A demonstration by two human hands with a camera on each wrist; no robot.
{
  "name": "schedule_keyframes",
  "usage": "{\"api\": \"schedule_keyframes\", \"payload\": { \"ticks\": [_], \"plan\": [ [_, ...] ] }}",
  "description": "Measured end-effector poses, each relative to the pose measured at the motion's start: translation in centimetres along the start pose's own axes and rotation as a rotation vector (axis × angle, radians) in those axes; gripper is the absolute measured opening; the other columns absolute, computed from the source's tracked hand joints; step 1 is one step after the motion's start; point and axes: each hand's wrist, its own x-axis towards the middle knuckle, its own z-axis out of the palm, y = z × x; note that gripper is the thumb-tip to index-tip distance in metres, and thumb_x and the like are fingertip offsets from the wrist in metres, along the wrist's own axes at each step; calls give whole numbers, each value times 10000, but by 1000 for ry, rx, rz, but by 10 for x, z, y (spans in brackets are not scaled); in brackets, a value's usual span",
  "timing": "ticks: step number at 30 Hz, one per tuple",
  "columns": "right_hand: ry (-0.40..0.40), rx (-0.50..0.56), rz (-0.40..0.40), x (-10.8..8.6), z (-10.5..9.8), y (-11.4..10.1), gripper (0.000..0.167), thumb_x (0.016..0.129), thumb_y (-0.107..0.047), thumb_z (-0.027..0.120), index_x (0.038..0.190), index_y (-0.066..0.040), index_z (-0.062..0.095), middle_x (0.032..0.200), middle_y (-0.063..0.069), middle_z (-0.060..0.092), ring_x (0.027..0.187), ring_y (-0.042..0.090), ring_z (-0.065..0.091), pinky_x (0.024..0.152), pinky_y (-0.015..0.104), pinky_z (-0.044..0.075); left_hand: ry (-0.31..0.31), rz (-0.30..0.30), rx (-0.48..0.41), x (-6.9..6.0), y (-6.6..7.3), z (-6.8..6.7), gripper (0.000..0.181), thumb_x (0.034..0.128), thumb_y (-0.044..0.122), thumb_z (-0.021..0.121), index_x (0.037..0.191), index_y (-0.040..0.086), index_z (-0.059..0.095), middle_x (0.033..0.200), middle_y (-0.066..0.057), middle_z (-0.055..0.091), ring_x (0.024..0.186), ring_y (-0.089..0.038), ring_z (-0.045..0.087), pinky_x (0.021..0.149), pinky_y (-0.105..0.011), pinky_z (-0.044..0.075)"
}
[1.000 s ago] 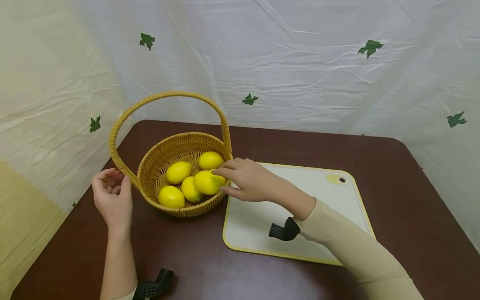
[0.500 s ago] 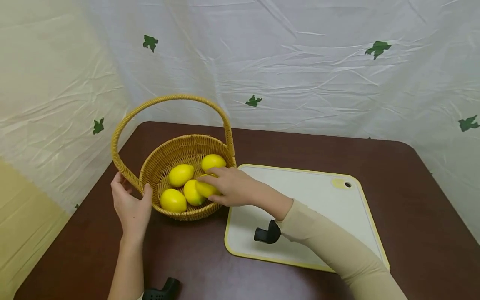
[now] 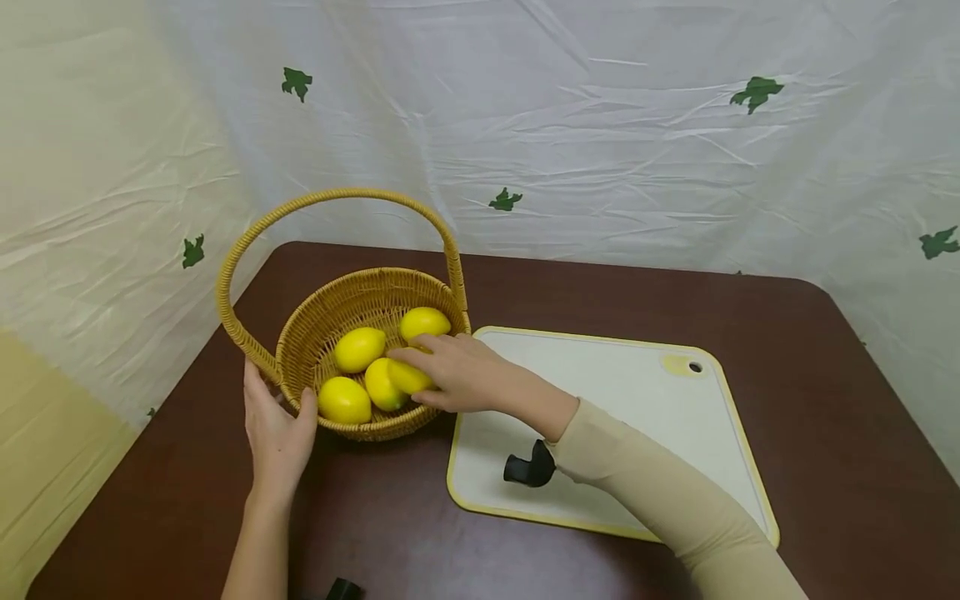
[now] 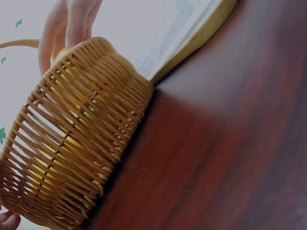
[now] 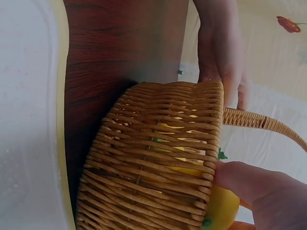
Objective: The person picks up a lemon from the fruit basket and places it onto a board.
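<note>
1. At the near edge, a small black piece (image 3: pixel 345 590) is partly shown above the dark reddish-brown desk (image 3: pixel 420 533)
2. A beige sleeve (image 3: pixel 645 479), with a black fitting (image 3: pixel 530 468) at its cuff, is stretched over the white cutting board (image 3: pixel 637 379), which is edged in yellow and laid flat on the desk
3. The wicker basket (image 3: pixel 360 293) is grasped at its left side by the left hand (image 3: pixel 277 429), the thumb being placed at the rim and the fingers set around the outside below the handle (image 3: pixel 341 193)
4. A yellow lemon (image 3: pixel 408 377) is grasped by the right hand (image 3: pixel 468 373) inside the basket's right side; whether its weight is borne by the hand cannot be told
5. Four other lemons (image 3: pixel 360 350) are seen inside the basket, which is stood upright just beside the board's left edge
6. Beyond the desk, a pale creased cloth (image 3: pixel 570 150) is hung, marked with green leaf-like shapes (image 3: pixel 506 200)
</note>
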Motion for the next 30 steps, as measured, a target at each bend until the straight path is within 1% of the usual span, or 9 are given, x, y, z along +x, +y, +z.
{"api": "schedule_keyframes", "payload": {
  "ticks": [4, 6, 12, 16, 18, 20, 23, 27, 30],
  "plan": [
    [5, -20, 23, 1, 2, 0, 551, 867, -377, 596, 1348, -154, 444, 1200, 80, 532, 982, 175, 532, 706, 324, 464, -1, 10, -25, -1, -1, 5, 838, 828, -7, 552, 1480, 178, 60, 1408, -150, 266, 1185, -307, 379, 937, -470, 358],
    [12, -18, 30, 2, 3, -1, 548, 860, -378, 604, 1336, -148, 459, 1187, 80, 540, 976, 174, 533, 703, 322, 463, 5, 1, -28, -1, -2, 6, 836, 821, -17, 540, 1479, 185, 67, 1398, -150, 275, 1166, -303, 384, 931, -469, 354],
    [41, -9, 33, 5, 4, -3, 536, 836, -373, 630, 1304, -148, 497, 1153, 76, 564, 952, 168, 541, 695, 320, 464, 29, -29, -13, -4, -3, 4, 828, 815, -10, 539, 1477, 209, 93, 1387, -139, 300, 1132, -302, 410, 916, -462, 371],
    [60, -8, 37, 6, 4, -3, 528, 824, -368, 640, 1289, -155, 512, 1145, 62, 573, 974, 165, 542, 736, 348, 464, 62, -9, 10, -5, -2, 2, 793, 803, -8, 572, 1465, 151, 166, 1366, -144, 342, 1113, -311, 438, 904, -464, 391],
    [76, 0, 40, 4, 5, -3, 522, 818, -364, 647, 1281, -158, 520, 1144, 54, 575, 987, 161, 540, 764, 364, 457, 75, 2, 19, -6, -2, 3, 764, 795, -7, 590, 1448, 119, 214, 1354, -135, 367, 1098, -296, 455, 888, -448, 406],
    [99, 4, 36, 3, 5, -3, 522, 811, -365, 654, 1274, -159, 526, 1143, 44, 577, 996, 154, 537, 784, 371, 449, 84, 8, 25, -6, -2, 3, 739, 789, -6, 601, 1431, 93, 248, 1334, -134, 393, 1069, -287, 476, 868, -434, 418],
    [142, 10, 25, 0, 3, -3, 525, 807, -361, 657, 1272, -154, 527, 1158, 36, 571, 1024, 150, 529, 815, 379, 435, 93, 2, 36, -5, -3, 4, 708, 788, 4, 609, 1413, 76, 285, 1307, -129, 426, 1048, -273, 496, 849, -411, 429],
    [213, 17, 29, -7, -4, -4, 524, 806, -349, 657, 1274, -154, 524, 1173, 31, 562, 1036, 151, 526, 823, 370, 419, 93, -28, 53, -5, -4, 2, 673, 798, 30, 609, 1401, 71, 312, 1271, -132, 469, 1032, -262, 517, 831, -391, 440],
    [276, 41, 43, -18, -13, -5, 522, 804, -338, 660, 1273, -149, 529, 1184, 32, 559, 1040, 154, 526, 833, 368, 408, 91, -48, 64, -5, -6, 0, 655, 809, 51, 609, 1398, 75, 324, 1255, -130, 493, 1031, -257, 527, 821, -368, 449]
  ]
}}
